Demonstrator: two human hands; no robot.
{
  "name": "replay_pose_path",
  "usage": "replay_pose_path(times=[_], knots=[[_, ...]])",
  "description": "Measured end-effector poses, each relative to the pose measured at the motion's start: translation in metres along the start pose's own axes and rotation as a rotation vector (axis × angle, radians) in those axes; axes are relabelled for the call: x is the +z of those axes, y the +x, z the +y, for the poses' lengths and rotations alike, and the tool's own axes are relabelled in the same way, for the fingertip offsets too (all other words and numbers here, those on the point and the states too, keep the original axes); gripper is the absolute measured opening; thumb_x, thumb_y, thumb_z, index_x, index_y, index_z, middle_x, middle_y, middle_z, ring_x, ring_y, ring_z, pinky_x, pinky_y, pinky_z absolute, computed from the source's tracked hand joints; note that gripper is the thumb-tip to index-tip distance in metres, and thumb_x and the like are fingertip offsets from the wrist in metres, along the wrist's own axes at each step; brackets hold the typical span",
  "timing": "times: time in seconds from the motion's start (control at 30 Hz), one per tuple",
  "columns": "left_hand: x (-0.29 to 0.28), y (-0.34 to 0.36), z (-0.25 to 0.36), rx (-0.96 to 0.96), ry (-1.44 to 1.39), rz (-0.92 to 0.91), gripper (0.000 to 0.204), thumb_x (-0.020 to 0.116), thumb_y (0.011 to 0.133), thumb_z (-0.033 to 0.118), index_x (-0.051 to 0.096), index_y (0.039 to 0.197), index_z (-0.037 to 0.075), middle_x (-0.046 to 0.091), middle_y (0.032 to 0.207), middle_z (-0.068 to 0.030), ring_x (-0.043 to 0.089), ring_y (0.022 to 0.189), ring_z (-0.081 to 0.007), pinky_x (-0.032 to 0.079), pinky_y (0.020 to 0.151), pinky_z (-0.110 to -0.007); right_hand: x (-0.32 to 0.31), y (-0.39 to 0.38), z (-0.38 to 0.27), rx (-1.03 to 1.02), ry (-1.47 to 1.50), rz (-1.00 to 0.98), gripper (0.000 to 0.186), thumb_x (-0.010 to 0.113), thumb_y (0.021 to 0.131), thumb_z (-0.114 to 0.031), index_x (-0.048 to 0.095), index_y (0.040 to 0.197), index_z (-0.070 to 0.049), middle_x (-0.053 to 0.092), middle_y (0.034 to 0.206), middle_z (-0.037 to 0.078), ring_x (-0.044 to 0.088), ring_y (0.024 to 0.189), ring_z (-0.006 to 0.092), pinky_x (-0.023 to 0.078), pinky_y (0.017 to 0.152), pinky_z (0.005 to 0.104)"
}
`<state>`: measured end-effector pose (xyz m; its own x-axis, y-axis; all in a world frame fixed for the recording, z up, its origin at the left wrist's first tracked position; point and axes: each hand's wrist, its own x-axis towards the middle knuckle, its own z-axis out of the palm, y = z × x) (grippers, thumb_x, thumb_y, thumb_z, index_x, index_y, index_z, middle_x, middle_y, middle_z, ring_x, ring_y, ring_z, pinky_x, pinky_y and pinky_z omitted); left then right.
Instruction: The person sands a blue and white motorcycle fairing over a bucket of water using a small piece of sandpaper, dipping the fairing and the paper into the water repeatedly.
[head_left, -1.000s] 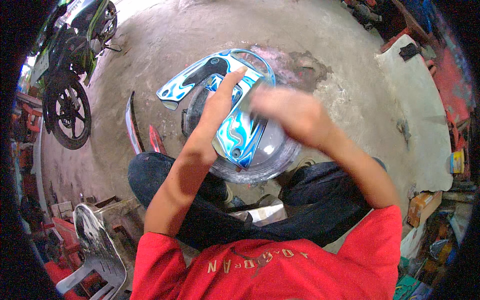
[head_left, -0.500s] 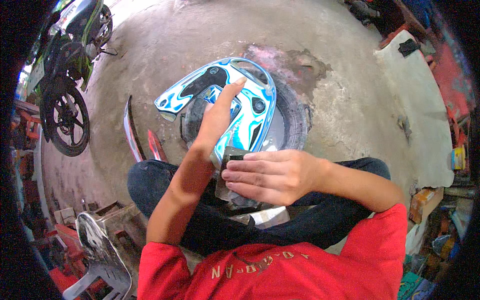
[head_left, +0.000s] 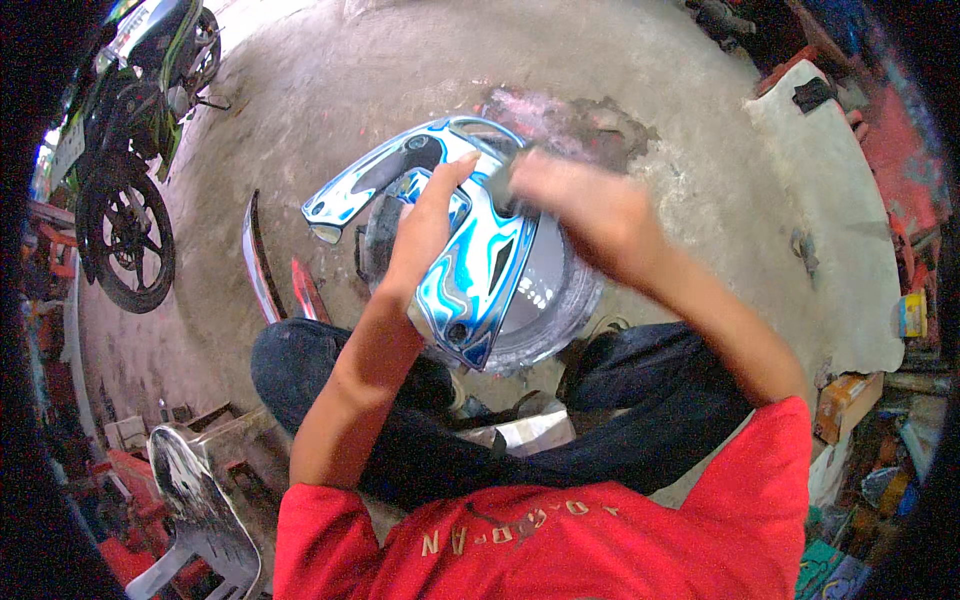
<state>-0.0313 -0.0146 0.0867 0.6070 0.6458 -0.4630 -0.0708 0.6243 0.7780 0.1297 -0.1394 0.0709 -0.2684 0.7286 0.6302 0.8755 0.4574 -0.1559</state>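
Note:
A glossy blue and white curved motorcycle body panel lies over a round dark basin, its two arms bending toward me and to the left. My left hand grips the panel at its inner edge, thumb on the top face. Against the panel's upper right part, my right hand presses a dark flat pad; both are smeared by motion. Greyish liquid shows inside the basin, on the side the panel leaves uncovered.
Two slim trim pieces, one dark-edged and one red, lie left of the basin. A motorcycle stands at far left. Near my left knee is a worn seat-like part. Shelves of clutter line the right, with a cardboard box.
My right hand has swept the pad from the panel's near end up to its far right part, baring the near end. The panel has shifted slightly left and toward me.

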Motion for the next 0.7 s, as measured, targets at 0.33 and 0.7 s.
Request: replay_pose_path(times=[0.33, 0.7], knots=[[-0.002, 0.0, -0.001, -0.002, -0.06, 0.002, 0.027, 0.069, 0.092, 0.031, 0.07, 0.107, 0.008, 0.071, 0.09, -0.0019, 0.067, 0.078, -0.0113, 0.053, 0.07, -0.028, 0.007, -0.002, -0.02, -0.059, 0.025, -0.02, 0.032, 0.06, 0.088, -0.015, 0.07, 0.117, -0.006, 0.071, 0.119, 0.014, 0.07, 0.112, 0.0272, 0.056, 0.098, 0.0396], [-0.01, 0.011, -0.014, 0.189, 0.152, -0.002, 0.037, 0.066, 0.095, 0.031, 0.07, 0.12, 0.003, 0.07, 0.107, -0.0031, 0.066, 0.095, -0.0118, 0.051, 0.083, -0.027, 0.015, -0.015, -0.048, -0.076, 0.331, -0.047, 0.039, 0.061, 0.088, -0.013, 0.066, 0.126, -0.003, 0.068, 0.128, 0.015, 0.068, 0.116, 0.0274, 0.055, 0.101, 0.0401]])
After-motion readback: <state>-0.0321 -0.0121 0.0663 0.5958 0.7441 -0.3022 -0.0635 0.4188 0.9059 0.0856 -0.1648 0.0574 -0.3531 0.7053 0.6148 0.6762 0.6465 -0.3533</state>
